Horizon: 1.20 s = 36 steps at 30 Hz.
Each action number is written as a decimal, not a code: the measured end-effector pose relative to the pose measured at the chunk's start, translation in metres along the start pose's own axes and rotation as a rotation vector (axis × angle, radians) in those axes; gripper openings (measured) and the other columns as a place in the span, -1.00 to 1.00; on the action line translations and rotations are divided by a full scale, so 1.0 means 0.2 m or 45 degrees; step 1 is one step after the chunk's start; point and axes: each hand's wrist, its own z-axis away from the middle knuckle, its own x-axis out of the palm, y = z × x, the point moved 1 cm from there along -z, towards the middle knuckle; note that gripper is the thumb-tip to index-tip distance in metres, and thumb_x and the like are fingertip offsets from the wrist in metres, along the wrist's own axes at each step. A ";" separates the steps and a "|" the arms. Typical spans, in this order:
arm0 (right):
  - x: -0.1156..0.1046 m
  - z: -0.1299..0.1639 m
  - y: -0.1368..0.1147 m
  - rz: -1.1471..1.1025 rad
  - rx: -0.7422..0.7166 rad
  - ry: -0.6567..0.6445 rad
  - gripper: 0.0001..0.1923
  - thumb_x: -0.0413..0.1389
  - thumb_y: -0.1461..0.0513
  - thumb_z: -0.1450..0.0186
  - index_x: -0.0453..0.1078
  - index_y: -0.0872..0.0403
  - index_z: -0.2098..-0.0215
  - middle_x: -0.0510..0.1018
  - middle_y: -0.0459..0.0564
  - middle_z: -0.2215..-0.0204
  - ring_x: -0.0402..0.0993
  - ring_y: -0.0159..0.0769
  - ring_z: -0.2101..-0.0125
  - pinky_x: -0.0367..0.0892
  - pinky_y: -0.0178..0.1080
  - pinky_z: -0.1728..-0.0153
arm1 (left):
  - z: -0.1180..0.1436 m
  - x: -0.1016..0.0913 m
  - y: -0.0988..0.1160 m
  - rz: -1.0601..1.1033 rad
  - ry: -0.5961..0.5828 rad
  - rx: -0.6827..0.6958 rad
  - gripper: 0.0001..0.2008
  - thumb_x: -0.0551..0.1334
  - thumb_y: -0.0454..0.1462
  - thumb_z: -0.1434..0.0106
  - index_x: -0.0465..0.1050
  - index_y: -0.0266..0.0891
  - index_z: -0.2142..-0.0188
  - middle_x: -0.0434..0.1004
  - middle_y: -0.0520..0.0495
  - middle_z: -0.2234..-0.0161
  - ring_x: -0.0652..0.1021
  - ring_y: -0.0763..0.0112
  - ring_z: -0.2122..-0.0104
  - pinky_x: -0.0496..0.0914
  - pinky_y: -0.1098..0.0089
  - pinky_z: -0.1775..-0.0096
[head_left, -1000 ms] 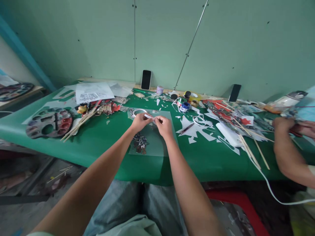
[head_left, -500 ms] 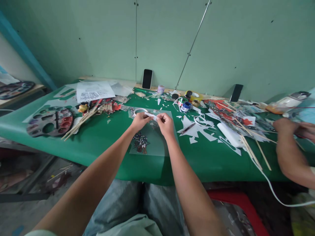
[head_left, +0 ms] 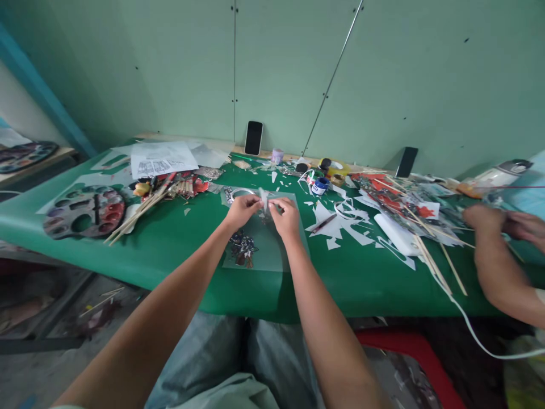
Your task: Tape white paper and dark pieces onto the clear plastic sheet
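Green bench (head_left: 179, 238): clear sheet (head_left: 259, 250) under the hands, paint palette (head_left: 84, 211) far left, paper scraps (head_left: 340, 227) right.

Bare green surface (head_left: 179, 238) lay open betw. the near edge and the clutter, esp. left of the clear sheet (head_left: 272, 250). Left side was blocked by a paint palette (head_left: 85, 211) and a bundle of sticks (head_left: 140, 211). Right of the sheet, white paper scraps (head_left: 340, 227), a white roll (head_left: 395, 233) and more sticks (head_left: 434, 261) crowded the way. Far right, another person's arm (head_left: 498, 272) lay across. Back edge was lined w/ small jars (head_left: 320, 184) and a phone (head_left: 254, 137).
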 end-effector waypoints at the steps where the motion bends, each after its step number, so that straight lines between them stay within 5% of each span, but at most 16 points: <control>1: 0.00 0.00 0.00 0.002 -0.003 -0.005 -0.76 0.03 0.13 -0.30 0.52 0.03 0.36 0.58 0.05 0.33 0.45 -0.17 0.23 0.37 -0.14 0.16 | 0.00 0.00 0.00 -0.010 0.009 0.004 -0.63 0.25 -0.01 -0.12 0.51 -0.31 0.39 0.42 0.01 0.55 0.34 0.50 0.57 0.17 0.45 0.48; 36: -0.01 0.00 -0.05 -0.143 0.122 -0.089 -0.73 0.02 0.12 -0.25 0.50 0.05 0.45 0.57 0.01 0.42 0.46 -0.26 0.40 0.36 -0.24 0.33 | 0.00 0.00 0.01 -0.048 -0.145 -0.012 -0.75 0.15 -0.11 -0.20 0.34 -0.25 0.46 0.31 0.07 0.59 0.33 0.46 0.53 0.21 0.42 0.38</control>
